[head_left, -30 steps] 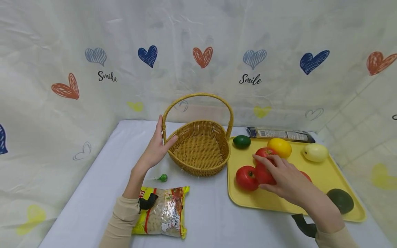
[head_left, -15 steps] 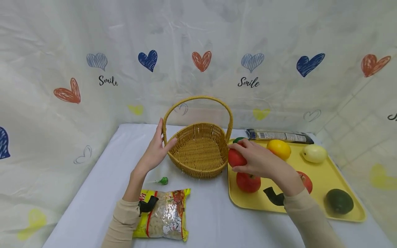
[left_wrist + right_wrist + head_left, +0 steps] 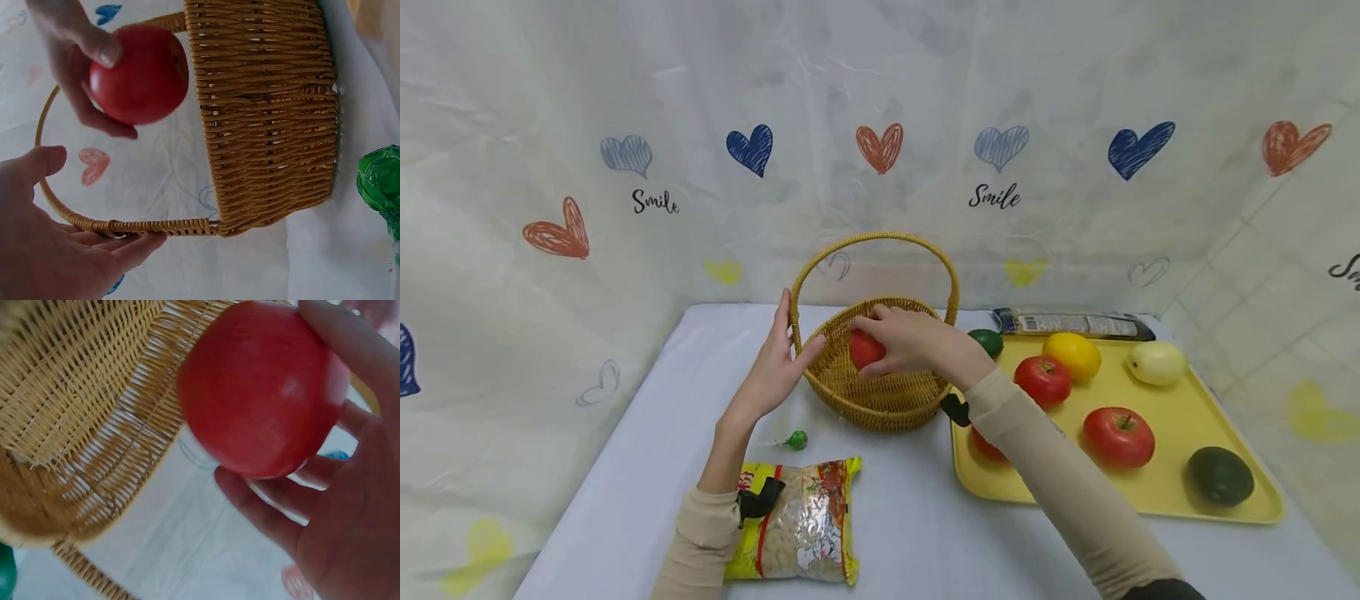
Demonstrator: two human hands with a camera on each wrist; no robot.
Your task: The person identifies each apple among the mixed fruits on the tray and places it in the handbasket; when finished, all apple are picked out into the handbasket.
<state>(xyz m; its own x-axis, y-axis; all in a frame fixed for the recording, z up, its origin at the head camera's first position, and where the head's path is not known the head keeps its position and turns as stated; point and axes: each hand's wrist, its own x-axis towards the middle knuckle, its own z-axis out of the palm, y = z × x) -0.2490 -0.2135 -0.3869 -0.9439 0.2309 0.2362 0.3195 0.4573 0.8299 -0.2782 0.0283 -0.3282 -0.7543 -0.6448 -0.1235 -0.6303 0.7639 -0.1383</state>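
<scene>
My right hand [image 3: 898,337] holds a red apple [image 3: 262,387] between thumb and fingers, over the opening of the wicker basket [image 3: 880,417]. In the left wrist view, this apple [image 3: 140,75] is above the basket's rim level. My left hand [image 3: 775,367] rests its extended fingers against the left side of the basket's arched handle [image 3: 150,227], with the thumb spread apart from it. The basket stands upright, and the right hand and forearm cover part of its inside.
Right of the basket, a yellow tray [image 3: 1165,500] carries red apples [image 3: 1117,437], a lemon [image 3: 1073,357], a pale yellow fruit [image 3: 1157,363], an avocado [image 3: 1220,477] and a green fruit [image 3: 987,342]. A long packet [image 3: 1075,324] lies behind it. A green lollipop [image 3: 797,439] and a snack bag [image 3: 801,521] lie in front.
My right hand has gripped an apple from the tray and carried it left, over the basket. My left hand has stayed at the handle.
</scene>
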